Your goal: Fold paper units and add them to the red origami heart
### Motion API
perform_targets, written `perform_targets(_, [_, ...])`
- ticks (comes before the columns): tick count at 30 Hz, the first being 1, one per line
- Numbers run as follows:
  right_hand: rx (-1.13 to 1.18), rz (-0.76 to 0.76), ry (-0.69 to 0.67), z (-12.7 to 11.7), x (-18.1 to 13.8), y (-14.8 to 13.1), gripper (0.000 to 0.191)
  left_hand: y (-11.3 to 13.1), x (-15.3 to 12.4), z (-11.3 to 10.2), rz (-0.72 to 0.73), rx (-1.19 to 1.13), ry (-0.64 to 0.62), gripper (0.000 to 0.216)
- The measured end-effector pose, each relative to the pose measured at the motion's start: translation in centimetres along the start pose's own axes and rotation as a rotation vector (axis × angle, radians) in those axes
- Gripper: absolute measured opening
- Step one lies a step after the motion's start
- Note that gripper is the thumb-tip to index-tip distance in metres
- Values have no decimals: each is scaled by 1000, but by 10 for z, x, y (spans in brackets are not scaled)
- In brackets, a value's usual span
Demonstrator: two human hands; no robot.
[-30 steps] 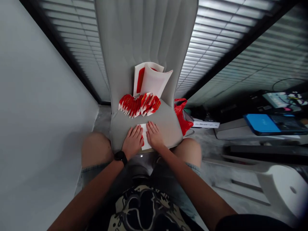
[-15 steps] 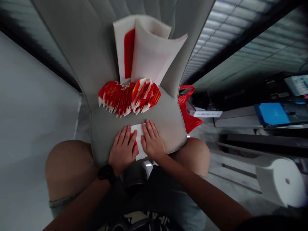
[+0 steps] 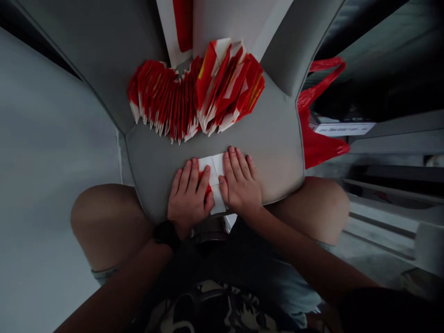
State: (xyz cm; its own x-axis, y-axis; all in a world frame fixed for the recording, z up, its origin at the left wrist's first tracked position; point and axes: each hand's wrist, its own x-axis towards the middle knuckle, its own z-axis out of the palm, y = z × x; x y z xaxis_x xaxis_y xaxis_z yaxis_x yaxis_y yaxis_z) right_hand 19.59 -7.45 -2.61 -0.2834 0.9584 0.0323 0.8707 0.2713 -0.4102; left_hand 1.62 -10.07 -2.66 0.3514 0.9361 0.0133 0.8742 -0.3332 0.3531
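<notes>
A small folded piece of white and red paper (image 3: 215, 170) lies flat on the grey chair seat (image 3: 277, 152), close to its front edge. My left hand (image 3: 189, 192) rests flat over the paper's left side, fingers stretched out, covering part of the red. Over its right side lies my right hand (image 3: 242, 181), palm down with the fingers extended and the thumb on the paper. Both hands press from above and grasp nothing. Beyond them a curved row of several folded red and white paper pieces (image 3: 169, 104) stands on the seat.
Large white and red sheets (image 3: 239, 23) lean against the chair's backrest (image 3: 97, 51). A red plastic bag (image 3: 319, 138) hangs or lies right of the seat, with a white box (image 3: 345, 128) beside it. My knees flank the seat.
The camera view has tilted down and come closer, so the seat and folded pieces look larger. Both hands remain flat on the paper in nearly the same pose.
</notes>
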Motion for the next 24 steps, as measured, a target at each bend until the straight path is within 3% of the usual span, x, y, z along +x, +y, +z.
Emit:
perform_targets(15, [-52,-60,110,7,3,1,58,3,2,-2,60,111,153,64])
perform_targets(20, [146,62,373,7,-9,2,50,-1,-6,-5,79,79,299,57])
perform_targets(22, [255,174,517,4,-26,3,49,-6,-10,-5,139,15,371,50])
perform_targets(24, [344,216,574,2,-52,6,48,-9,-14,-6,229,-49,385,46])
